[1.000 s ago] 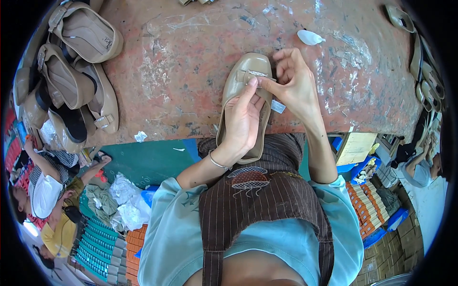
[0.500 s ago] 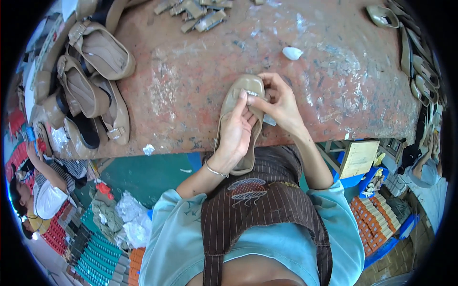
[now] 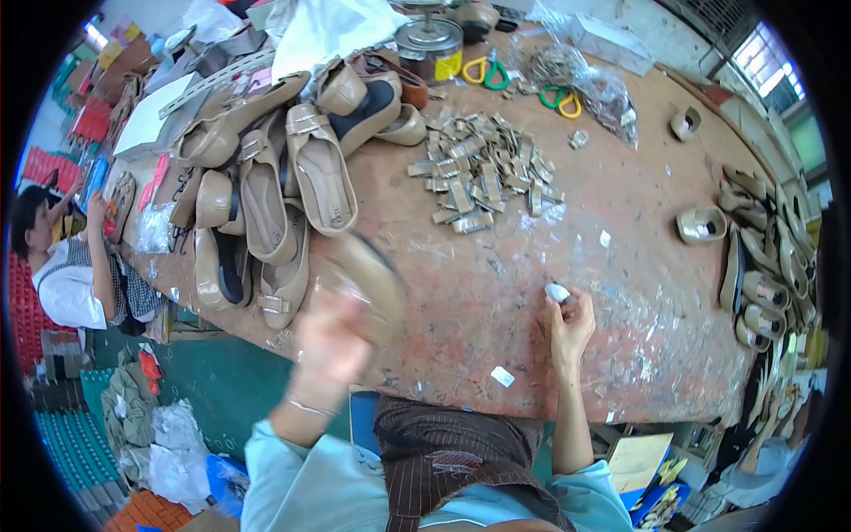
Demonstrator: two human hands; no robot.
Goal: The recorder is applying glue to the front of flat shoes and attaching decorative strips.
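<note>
Left hand (image 3: 330,341), blurred, grips a tan shoe (image 3: 363,275) centre-left, just beside the shoe pile (image 3: 266,204). Right hand (image 3: 567,328) pinches a white scrap (image 3: 557,292) on the table (image 3: 496,301), right of centre. I see bare tabletop between the hands, reaching the near edge. Strap pieces (image 3: 479,173) lie upper centre; more shoes (image 3: 762,257) line the right edge.

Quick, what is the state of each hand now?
Left hand: holding a beige shoe, blurred.
Right hand: fingers touch a small white piece.
</note>
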